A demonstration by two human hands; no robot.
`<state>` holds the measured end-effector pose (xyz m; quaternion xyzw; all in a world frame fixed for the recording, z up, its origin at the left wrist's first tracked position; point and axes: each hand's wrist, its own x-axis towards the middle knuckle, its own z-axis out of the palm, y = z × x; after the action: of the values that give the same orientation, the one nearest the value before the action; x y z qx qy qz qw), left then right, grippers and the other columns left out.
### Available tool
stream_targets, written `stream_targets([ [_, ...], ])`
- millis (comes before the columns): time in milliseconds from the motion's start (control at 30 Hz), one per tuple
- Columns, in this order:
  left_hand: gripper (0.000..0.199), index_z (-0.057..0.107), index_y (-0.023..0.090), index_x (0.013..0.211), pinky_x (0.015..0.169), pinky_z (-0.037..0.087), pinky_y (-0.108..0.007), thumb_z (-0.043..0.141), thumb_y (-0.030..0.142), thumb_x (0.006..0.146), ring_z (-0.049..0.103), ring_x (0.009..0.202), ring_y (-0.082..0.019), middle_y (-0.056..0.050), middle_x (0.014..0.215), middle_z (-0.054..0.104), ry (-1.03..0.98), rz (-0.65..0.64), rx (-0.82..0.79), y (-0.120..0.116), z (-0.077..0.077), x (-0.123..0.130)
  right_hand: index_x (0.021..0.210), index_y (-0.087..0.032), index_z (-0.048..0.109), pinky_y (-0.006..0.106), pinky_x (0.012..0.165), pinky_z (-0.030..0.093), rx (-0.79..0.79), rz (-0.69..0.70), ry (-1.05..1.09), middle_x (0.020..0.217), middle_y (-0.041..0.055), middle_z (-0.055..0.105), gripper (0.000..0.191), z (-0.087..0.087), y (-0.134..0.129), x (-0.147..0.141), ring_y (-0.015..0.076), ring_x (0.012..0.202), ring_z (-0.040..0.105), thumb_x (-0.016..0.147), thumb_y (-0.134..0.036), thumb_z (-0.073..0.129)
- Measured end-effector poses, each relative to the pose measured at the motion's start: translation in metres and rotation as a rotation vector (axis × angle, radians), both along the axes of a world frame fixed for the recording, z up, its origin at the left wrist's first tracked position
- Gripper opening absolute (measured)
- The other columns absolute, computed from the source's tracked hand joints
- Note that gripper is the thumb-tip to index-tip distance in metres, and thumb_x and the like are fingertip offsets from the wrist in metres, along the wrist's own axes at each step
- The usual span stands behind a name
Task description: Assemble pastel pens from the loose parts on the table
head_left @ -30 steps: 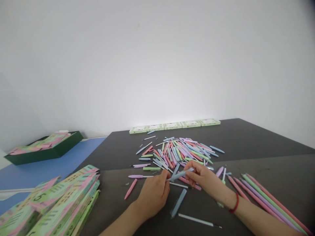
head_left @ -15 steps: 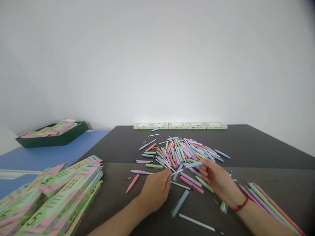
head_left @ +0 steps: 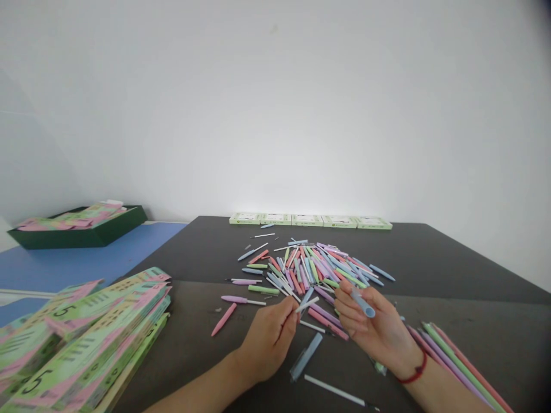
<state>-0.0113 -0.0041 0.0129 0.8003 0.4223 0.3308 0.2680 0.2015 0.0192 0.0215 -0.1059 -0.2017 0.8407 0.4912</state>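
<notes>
One left hand (head_left: pixel 269 335), holding one refill (head_left: pixel 308 304); one right hand (head_left: pixel 379 330), holding one tube (head_left: pixel 361 302). Wristband (head_left: pixel 416 370): one. Back row counts five boxes (head_left: pixel 306 219). Tray (head_left: pixel 101 234): one. Rods (head_left: pixel 462 358): at least four. Heaped pen parts (head_left: pixel 318 269) run to dozens, exact tally impossible. Packs (head_left: pixel 94 338): several, overlapping.

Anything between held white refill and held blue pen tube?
Nothing visible between the white refill in the left hand and blue pen tube in the right hand; a pink pen part lies on the table below.

Pale-blue pen barrel (head_left: pixel 363 303); white refill (head_left: pixel 307 304); red bracelet (head_left: pixel 416 371); black tabletop (head_left: pixel 434 264).
</notes>
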Motion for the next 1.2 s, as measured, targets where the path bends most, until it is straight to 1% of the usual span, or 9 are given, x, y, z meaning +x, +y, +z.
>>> stream_targets([
  [400,0.024,0.042,0.021,0.077,0.058,0.030,-0.026,0.027,0.025,0.096,0.043,0.059,-0.014,0.003,0.065,0.044,0.036,0.001,-0.018,0.000,-0.001,0.001,0.070,-0.017,0.051,0.014,0.037,0.025,-0.054,-0.056,-0.135,0.057,-0.0080,0.022,0.007,0.006,-0.004,-0.003,0.0062,0.043,0.018,0.071,-0.017,0.058],
  [567,0.025,0.042,0.022,0.077,0.058,0.031,-0.026,0.027,0.026,0.096,0.044,0.059,-0.014,0.003,0.065,0.045,0.054,0.011,-0.008,-0.001,0.000,0.002,0.070,-0.019,0.049,0.016,0.037,0.020,-0.005,-0.096,-0.221,0.059,-0.0079,0.020,0.007,0.005,-0.004,-0.004,0.0083,0.045,0.013,0.072,-0.021,0.056],
  [633,0.025,0.043,0.022,0.077,0.058,0.031,-0.025,0.027,0.026,0.096,0.044,0.059,-0.014,0.003,0.065,0.046,0.067,0.018,-0.004,0.000,0.000,0.002,0.071,-0.020,0.049,0.018,0.038,0.018,0.075,-0.138,-0.327,0.059,-0.0077,0.019,0.008,0.002,-0.002,-0.003,0.0091,0.046,0.012,0.073,-0.025,0.054],
  [733,0.025,0.043,0.022,0.077,0.058,0.032,-0.025,0.028,0.027,0.096,0.046,0.060,-0.014,0.003,0.065,0.048,0.092,0.045,-0.011,0.003,-0.003,0.001,0.074,-0.022,0.052,0.021,0.041,0.020,0.325,-0.252,-0.752,0.056,-0.0073,0.022,0.013,0.000,0.000,0.001,0.0106,0.046,0.017,0.079,-0.033,0.049],
  [833,0.023,0.043,0.022,0.077,0.059,0.034,-0.024,0.030,0.026,0.096,0.052,0.065,-0.015,0.001,0.070,0.054,0.135,0.107,-0.039,0.010,-0.009,-0.001,0.077,-0.023,0.061,0.024,0.047,0.025,0.625,-0.332,-1.187,0.055,-0.0044,0.039,0.004,0.000,-0.001,0.004,0.0123,0.049,0.031,0.075,-0.026,0.058],
  [900,0.022,0.043,0.022,0.077,0.061,0.035,-0.025,0.032,0.025,0.095,0.056,0.070,-0.016,0.000,0.074,0.058,0.155,0.134,-0.058,0.014,-0.013,-0.002,0.079,-0.023,0.064,0.026,0.051,0.027,0.848,-0.378,-1.393,0.060,-0.0023,0.049,0.008,0.001,-0.005,0.004,0.0134,0.052,0.039,0.073,-0.018,0.061],
  [967,0.021,0.043,0.022,0.076,0.063,0.036,-0.025,0.033,0.023,0.094,0.057,0.072,-0.017,0.000,0.073,0.058,0.161,0.143,-0.070,0.018,-0.017,-0.003,0.083,-0.024,0.064,0.026,0.053,0.028,1.038,-0.430,-1.556,0.061,-0.0018,0.053,0.011,0.002,-0.008,0.004,0.0139,0.052,0.043,0.076,-0.017,0.058],
  [1067,0.020,0.043,0.022,0.074,0.063,0.036,-0.025,0.035,0.023,0.093,0.057,0.071,-0.017,0.000,0.072,0.058,0.161,0.146,-0.081,0.020,-0.020,-0.003,0.086,-0.024,0.062,0.027,0.051,0.028,1.076,-0.474,-1.623,0.058,-0.0027,0.050,0.011,0.003,-0.009,0.004,0.0142,0.050,0.043,0.079,-0.018,0.055],
  [1200,0.021,0.044,0.022,0.075,0.064,0.036,-0.026,0.035,0.023,0.093,0.058,0.074,-0.018,-0.001,0.074,0.058,0.140,0.141,-0.099,0.021,-0.020,-0.004,0.087,-0.025,0.060,0.027,0.050,0.028,0.957,-0.512,-1.627,0.056,-0.0039,0.045,0.011,0.005,-0.008,0.008,0.0143,0.050,0.040,0.082,-0.021,0.051],
])
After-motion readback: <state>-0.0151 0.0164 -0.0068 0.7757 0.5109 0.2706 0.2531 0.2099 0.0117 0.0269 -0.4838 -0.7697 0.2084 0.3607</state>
